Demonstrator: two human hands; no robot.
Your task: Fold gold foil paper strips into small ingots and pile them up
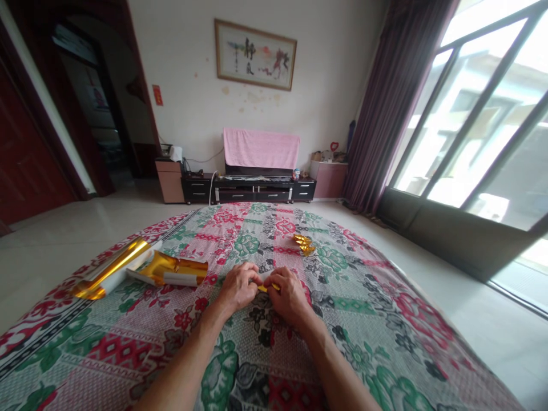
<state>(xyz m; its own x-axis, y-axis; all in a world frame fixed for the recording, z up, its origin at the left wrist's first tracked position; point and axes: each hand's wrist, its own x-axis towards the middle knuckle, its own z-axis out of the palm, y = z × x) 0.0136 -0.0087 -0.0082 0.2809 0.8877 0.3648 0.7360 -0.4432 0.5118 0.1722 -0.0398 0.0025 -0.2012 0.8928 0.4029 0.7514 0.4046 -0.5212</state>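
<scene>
Head view is showing the person's left hand (240, 286) and right hand (287, 294) working close together, fingers curled and thumbs turned inward, both pinching a small gold-and-white paper piece (269, 288). The piece is lying between the fingertips, low over the tabletop, its gold edge facing the person and its white part showing behind; the fingers are covering much of it, so its full shape cannot be told. Both bare forearms are reaching in from the lower edge.

Beyond the right hand, a few folded gold foil pieces (304, 245) are resting in a little cluster on the floral tablecloth (171, 354), apart from the fingers. To the left of the left hand, a stack of gold foil sheets (182, 270) with white borders is lying curled, and just beside it a gold foil roll (113, 271) is slanting toward the table's left edge.

Farther out, a pink cloth (262, 147) is draping over a dark screen above a black low cabinet (274, 195). Above, a framed painting (257, 55) is hanging on the wall, while a purple curtain (391, 97) is hanging beside the bright window (466, 125) on the right.
</scene>
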